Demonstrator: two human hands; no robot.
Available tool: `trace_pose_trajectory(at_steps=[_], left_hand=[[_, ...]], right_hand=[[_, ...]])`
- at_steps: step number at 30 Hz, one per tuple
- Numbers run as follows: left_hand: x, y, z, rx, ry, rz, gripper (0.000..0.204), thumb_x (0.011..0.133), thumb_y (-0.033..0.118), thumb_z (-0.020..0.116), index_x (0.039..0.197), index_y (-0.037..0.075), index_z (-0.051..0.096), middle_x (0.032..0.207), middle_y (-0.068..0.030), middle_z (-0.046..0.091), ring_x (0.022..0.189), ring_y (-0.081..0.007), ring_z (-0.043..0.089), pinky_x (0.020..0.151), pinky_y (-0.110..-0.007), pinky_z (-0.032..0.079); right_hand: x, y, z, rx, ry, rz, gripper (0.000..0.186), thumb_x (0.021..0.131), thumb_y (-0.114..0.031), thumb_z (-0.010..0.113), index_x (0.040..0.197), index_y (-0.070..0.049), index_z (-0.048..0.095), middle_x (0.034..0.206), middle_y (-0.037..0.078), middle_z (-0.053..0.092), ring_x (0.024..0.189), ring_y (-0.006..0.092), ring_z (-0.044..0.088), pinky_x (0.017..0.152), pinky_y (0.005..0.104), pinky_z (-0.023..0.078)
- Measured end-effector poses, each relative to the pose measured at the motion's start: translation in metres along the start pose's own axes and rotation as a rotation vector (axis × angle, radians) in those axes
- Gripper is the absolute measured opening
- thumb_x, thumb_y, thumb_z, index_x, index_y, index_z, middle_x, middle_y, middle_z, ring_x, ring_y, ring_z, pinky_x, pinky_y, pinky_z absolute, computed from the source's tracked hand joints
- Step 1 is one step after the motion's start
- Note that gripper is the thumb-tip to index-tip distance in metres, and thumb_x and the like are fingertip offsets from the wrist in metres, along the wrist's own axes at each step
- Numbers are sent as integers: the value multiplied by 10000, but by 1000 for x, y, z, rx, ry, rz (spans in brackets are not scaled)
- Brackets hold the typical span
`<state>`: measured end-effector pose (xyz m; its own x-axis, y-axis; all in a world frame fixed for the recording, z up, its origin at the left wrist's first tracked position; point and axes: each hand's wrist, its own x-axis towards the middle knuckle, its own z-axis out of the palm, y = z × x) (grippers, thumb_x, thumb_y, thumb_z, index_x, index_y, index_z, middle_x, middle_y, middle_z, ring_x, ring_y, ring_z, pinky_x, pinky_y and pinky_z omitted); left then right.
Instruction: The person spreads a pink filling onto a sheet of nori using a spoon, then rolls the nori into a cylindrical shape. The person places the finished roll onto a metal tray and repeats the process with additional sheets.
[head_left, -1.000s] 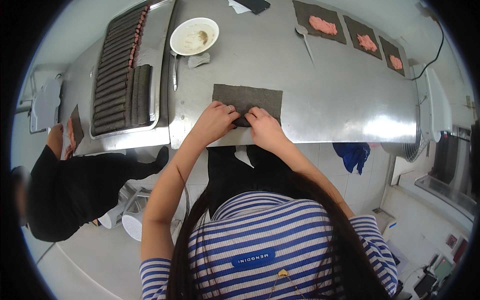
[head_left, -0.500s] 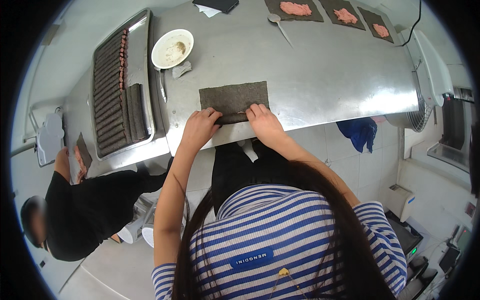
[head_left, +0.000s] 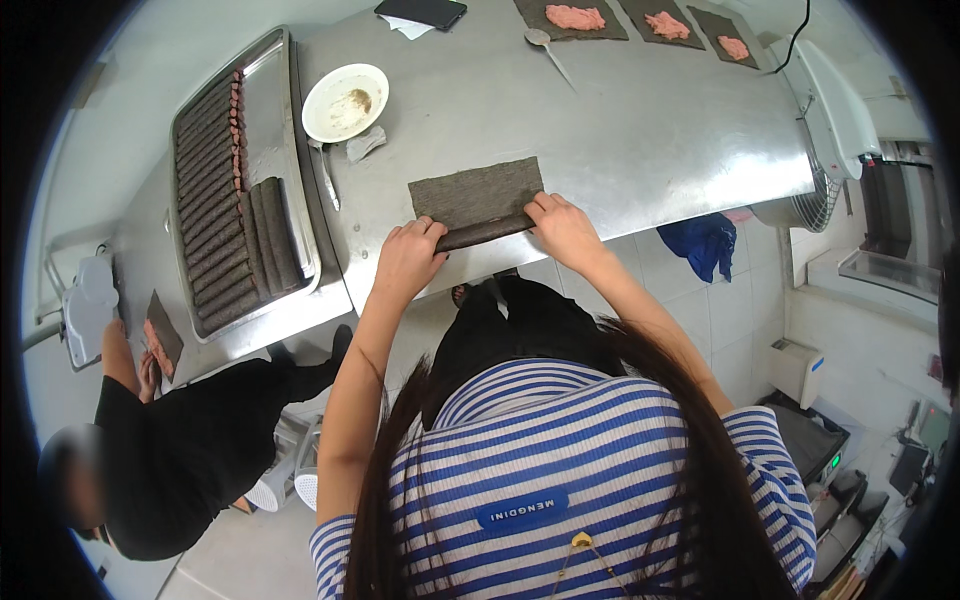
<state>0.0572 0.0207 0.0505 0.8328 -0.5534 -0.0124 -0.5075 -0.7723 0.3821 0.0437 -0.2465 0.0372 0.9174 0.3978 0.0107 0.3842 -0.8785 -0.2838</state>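
"Left hand [head_left: 408, 252]: what has it got?"

"Its fingers are curled over the left end of the rolled near edge of the dark sheet [head_left: 475, 192]; the right hand [head_left: 560, 228] grips the other end."

"And where is that sheet?"

"Near the front edge of the steel table [head_left: 640, 130], its flat part spread beyond the roll."

"Further out?"

"A white bowl [head_left: 335, 105] and, left of it, a tray [head_left: 265, 115] of dark rolls [head_left: 215, 215]."
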Motion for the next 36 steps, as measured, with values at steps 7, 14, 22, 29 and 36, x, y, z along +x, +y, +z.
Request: trace_pose_trajectory(at_steps=[7,14,22,29,36], left_hand=[[-3,-8,0,1,-14,12,265,697,156,744,913,75,612,866,-80,612,852,-260,619,746,-380,482],[-1,-7,-1,-23,-15,26,251,717,151,723,923,67,606,867,-99,615,818,-313,623,739,-411,502],[0,-6,-5,-1,-87,-35,242,717,159,722,918,75,616,878,-94,628,828,-295,634,735,-402,512],[7,-9,-5,-53,-111,-66,272,727,183,720,968,79,652,908,-94,645,811,-313,630,733,-397,504],[27,-17,-19,-211,-322,-237,376,656,163,782,994,87,634,863,-107,676,816,-272,651,719,-376,506]], right_hand=[[1,2,4,-94,-37,0,120,749,-51,559,865,-35,586,914,106,568,903,266,590,781,363,509],[9,-35,2,-80,91,-170,121,747,-70,563,860,-39,594,898,89,571,909,245,577,799,347,483],[14,-32,8,-138,-8,-102,120,754,-58,557,854,-5,599,923,108,576,936,256,587,795,346,507],[-5,9,4,-49,-42,55,141,748,-37,561,881,-20,603,930,114,577,935,264,593,804,353,514],[13,-22,-10,69,130,-242,203,741,-71,549,933,-12,580,978,93,567,961,244,572,844,341,483]])
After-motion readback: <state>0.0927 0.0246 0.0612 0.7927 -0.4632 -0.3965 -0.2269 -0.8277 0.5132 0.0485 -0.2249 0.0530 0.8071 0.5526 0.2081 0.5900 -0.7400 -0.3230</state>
